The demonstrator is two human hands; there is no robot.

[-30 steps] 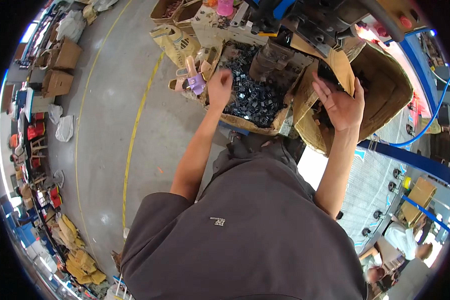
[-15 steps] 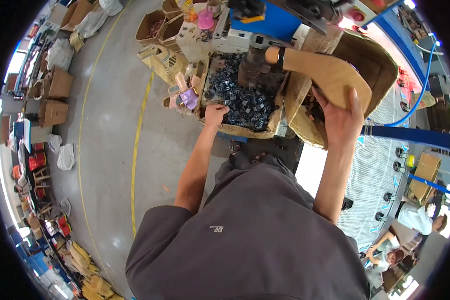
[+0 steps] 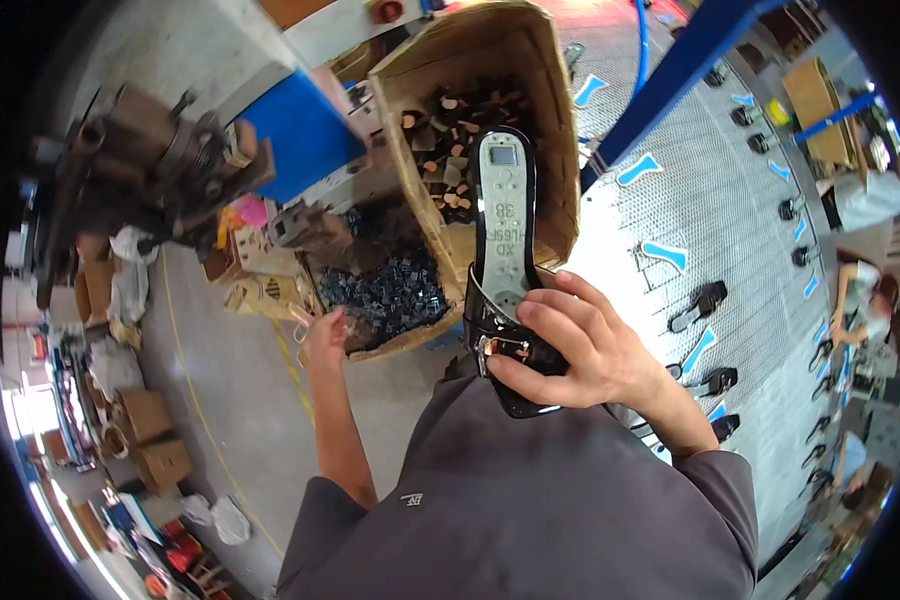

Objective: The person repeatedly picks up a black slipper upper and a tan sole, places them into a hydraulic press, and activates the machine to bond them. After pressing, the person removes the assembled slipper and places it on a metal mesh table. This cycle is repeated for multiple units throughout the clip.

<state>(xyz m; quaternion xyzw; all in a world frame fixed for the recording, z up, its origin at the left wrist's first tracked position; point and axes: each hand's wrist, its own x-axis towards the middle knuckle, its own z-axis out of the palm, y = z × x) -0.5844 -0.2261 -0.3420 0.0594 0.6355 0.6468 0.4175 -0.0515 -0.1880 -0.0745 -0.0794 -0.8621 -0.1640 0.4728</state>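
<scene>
Head view: your right hand (image 3: 580,350) is clamped around a black glossy sandal (image 3: 505,290), fingers wrapped over its strap end, thumb underneath. The sole faces up at you, pale grey, with the toe pointing away from your hand toward the tall carton (image 3: 530,120) just beyond. That carton is open and holds small tan and dark pieces; the sandal's toe overlaps its near wall in the picture.

Your left hand (image 3: 325,335) is out at arm's length, well apart from the right, fingers loosely curled at the near edge of the low box (image 3: 385,290) of small black parts. Whether it pinches anything, you cannot tell from here; something thin and pale shows just beside the fingers.

Past your left hand stands a dark, rusty machine (image 3: 150,170) with a blue panel (image 3: 300,130) next to it. To the right of your right hand runs a mesh conveyor (image 3: 730,230) carrying more black sandals (image 3: 705,300) and blue insoles (image 3: 660,255).
</scene>
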